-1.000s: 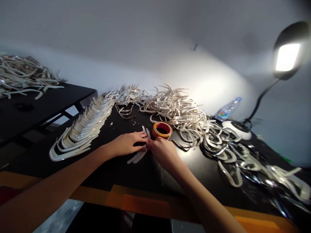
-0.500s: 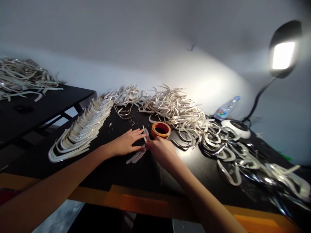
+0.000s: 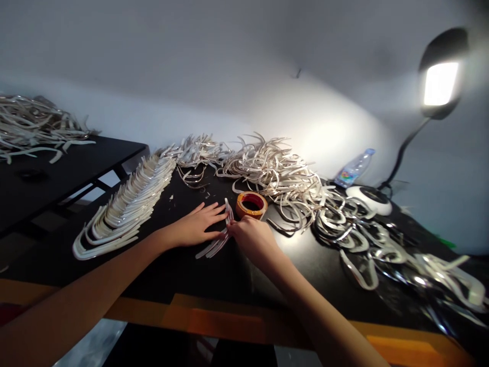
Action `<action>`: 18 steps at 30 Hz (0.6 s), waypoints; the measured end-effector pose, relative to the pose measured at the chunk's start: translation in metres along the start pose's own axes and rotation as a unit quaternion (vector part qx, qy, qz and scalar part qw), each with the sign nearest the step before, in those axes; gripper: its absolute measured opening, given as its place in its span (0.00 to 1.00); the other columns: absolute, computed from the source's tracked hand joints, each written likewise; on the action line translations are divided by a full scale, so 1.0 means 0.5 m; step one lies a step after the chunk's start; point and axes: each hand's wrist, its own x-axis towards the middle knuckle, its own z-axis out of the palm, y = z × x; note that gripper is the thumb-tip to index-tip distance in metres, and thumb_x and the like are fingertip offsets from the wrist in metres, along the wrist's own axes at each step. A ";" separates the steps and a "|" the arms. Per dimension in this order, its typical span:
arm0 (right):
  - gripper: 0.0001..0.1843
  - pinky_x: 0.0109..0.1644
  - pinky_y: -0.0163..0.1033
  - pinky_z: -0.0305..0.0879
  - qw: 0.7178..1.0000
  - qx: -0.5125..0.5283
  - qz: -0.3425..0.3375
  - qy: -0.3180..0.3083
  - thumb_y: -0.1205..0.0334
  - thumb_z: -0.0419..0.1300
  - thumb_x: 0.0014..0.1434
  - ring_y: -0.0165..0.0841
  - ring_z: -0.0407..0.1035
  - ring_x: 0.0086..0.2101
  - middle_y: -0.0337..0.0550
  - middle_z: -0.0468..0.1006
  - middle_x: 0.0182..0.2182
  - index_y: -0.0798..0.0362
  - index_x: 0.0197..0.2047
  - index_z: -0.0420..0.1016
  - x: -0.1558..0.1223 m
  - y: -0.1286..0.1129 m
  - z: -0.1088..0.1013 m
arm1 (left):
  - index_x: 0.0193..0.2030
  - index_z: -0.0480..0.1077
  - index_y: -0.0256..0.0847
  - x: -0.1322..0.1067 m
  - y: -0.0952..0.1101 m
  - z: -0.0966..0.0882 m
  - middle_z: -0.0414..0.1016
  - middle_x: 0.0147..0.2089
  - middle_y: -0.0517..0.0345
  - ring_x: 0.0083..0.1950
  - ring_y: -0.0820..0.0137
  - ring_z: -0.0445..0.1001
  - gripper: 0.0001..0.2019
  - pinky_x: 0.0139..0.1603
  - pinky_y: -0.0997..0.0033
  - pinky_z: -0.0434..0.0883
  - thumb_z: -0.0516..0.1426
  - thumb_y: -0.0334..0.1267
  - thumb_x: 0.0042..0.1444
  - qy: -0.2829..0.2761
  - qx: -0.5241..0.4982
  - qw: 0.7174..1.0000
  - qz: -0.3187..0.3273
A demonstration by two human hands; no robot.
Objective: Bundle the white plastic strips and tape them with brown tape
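A small bunch of thin, pale curved strips (image 3: 212,247) lies on the black table between my hands. My left hand (image 3: 196,224) rests flat with its fingers spread, the fingertips reaching the bunch's left side. From the right, my right hand (image 3: 254,237) is closed, its fingertips pinched at the middle of the bunch; the exact grip is partly hidden. Just behind my right hand stands an orange roll of tape (image 3: 251,205) with a red inner core. To the left, many similar U-shaped strips (image 3: 126,204) are nested in a long row.
A large tangled heap of strips (image 3: 271,168) lies at the back. Shiny curved pieces (image 3: 355,229) spread to the right, near a plastic bottle (image 3: 355,168) and a lit lamp (image 3: 441,81). Another table (image 3: 110,153) at left bears more strips. Orange tape (image 3: 217,318) lines the front edge.
The view has shifted very slightly. Both hands keep nearly the same places at the bunch of strips.
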 end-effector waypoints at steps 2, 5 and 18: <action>0.15 0.41 0.35 0.66 1.000 0.003 0.000 -0.004 0.62 0.53 0.73 0.39 0.78 0.44 0.50 0.82 0.41 0.49 0.47 0.83 0.000 -0.001 0.000 | 0.78 0.55 0.50 -0.002 -0.001 0.003 0.42 0.82 0.50 0.82 0.51 0.42 0.35 0.78 0.39 0.43 0.50 0.63 0.70 0.011 0.019 1.000 0.002; 0.14 0.41 0.35 0.65 1.000 0.010 0.001 0.002 0.61 0.54 0.73 0.38 0.78 0.42 0.50 0.83 0.41 0.49 0.46 0.83 0.001 -0.002 0.003 | 0.77 0.56 0.52 -0.003 0.001 0.004 0.44 0.82 0.52 0.82 0.52 0.43 0.33 0.78 0.41 0.42 0.49 0.62 0.71 0.021 0.028 0.999 0.015; 0.23 0.62 0.45 0.60 0.910 0.151 0.188 0.337 0.49 0.58 0.70 0.46 0.67 0.54 0.52 0.82 0.53 0.57 0.59 0.77 0.051 0.150 0.047 | 0.76 0.59 0.50 -0.010 0.017 -0.008 0.57 0.79 0.53 0.80 0.51 0.51 0.34 0.79 0.44 0.39 0.51 0.62 0.69 0.035 0.045 0.998 0.025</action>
